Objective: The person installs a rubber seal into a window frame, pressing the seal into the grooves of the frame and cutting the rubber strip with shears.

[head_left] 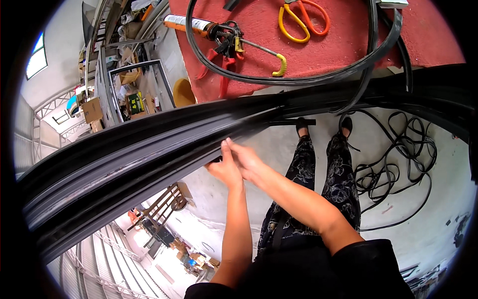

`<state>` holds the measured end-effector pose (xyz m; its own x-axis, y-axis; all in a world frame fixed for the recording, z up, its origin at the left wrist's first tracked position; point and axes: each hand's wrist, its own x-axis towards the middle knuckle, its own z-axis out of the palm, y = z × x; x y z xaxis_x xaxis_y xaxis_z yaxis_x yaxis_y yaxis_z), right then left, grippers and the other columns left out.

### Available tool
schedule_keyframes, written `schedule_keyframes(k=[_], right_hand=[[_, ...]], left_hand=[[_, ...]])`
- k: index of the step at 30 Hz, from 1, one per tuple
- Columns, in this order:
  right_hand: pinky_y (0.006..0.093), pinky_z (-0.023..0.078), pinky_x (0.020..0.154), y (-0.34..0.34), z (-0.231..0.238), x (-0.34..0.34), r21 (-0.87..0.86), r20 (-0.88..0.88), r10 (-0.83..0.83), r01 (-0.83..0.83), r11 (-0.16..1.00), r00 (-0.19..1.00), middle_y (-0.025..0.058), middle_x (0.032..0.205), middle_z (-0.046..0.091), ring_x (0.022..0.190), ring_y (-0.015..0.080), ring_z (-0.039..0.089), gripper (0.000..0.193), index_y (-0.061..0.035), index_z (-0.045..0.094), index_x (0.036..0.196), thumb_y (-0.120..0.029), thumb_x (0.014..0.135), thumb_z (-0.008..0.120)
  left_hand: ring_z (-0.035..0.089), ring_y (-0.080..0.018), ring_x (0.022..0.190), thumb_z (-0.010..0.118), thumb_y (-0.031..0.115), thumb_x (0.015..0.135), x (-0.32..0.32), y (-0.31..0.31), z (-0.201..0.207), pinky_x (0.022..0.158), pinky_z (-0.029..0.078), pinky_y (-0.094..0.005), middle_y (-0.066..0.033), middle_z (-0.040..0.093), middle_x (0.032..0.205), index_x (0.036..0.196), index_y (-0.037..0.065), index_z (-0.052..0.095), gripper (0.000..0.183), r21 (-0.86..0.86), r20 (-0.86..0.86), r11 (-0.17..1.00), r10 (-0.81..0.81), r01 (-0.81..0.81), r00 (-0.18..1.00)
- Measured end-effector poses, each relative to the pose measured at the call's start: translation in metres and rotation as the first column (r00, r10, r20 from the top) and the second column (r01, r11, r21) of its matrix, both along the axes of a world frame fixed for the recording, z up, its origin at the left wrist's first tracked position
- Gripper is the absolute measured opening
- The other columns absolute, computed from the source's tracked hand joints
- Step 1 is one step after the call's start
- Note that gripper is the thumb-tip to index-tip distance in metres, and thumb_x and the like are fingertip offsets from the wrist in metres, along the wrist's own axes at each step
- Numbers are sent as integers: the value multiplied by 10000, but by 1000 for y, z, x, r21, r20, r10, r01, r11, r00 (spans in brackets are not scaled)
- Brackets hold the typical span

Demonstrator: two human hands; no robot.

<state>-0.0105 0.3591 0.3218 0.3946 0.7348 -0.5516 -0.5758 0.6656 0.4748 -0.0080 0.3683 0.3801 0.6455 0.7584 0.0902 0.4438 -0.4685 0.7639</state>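
Observation:
A long, black grooved frame bar (124, 154) slants across in front of me, with ridges and pale smears along its length. My left hand (226, 172) is closed at the bar's near edge, its thumb pointing up along it. Right beside it, touching it, my right hand (245, 158) pinches at the same edge with its fingertips. Some fingers of both hands are hidden behind the palms and the bar, so any thin strip between them cannot be made out.
A red-topped table (259, 55) beyond the bar carries a caulking gun (226, 40) and scissors (303, 20) with yellow and orange handles. A black rubber strip (279, 79) loops over it. More strip lies tangled (393, 154) on the floor at right. Shelving (132, 84) holds boxes at far left.

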Motion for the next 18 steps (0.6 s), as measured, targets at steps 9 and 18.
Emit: schedule_keyframes(k=[9, 18], right_hand=[[430, 477, 968, -7, -40, 0, 25, -36, -49, 50, 998, 998, 177, 1122, 588, 1076, 274, 573, 308, 41, 530, 1142, -183, 935, 573], [414, 514, 892, 2, -134, -18, 15, -232, -178, 187, 982, 956, 188, 1068, 580, 977, 283, 594, 249, 48, 505, 1130, -139, 972, 460]], left_hand=[[530, -233, 1118, 653, 89, 882, -7, 6, -12, 991, 417, -334, -165, 501, 1291, 1323, -59, 361, 549, -106, 77, 994, -30, 38, 997], [530, -209, 1118, 715, 61, 821, -15, 1, -98, 1003, 398, -324, -116, 544, 1256, 1294, -36, 444, 555, -423, -145, 902, 22, -82, 989]])
